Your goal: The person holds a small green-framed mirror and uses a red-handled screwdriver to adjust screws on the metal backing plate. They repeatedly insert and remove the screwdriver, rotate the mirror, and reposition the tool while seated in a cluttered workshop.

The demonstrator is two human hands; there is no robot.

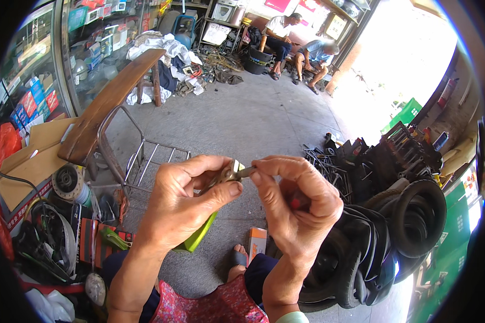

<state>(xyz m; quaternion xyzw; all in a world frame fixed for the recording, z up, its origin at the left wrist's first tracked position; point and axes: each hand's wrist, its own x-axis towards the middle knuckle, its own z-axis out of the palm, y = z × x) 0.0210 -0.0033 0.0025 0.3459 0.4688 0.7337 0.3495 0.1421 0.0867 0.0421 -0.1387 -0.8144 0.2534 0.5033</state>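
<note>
In my left hand [178, 202] is a metal-headed tool [228, 173], held between thumb and forefinger. A bright green part [197, 238] shows below that hand; it looks like the tool's handle, though my fingers hide the join. My right hand [295, 218] pinches a short grey rod [247, 172] between thumb and fingertips. The rod's left end meets the tool's head; whether it is gripped there I cannot tell. Something small and red [297, 202] shows within the curled right fingers, mostly hidden. Both hands are raised in front of my lap, above the floor.
A wooden bench [113, 109] and metal-barred frame [161, 149] stand ahead left. Tyres [418, 218] and metal parts [335, 165] are piled right. An orange-and-white box [258, 239] lies by my foot. Two people [281, 34] sit at the back. Cardboard [34, 151] lies left.
</note>
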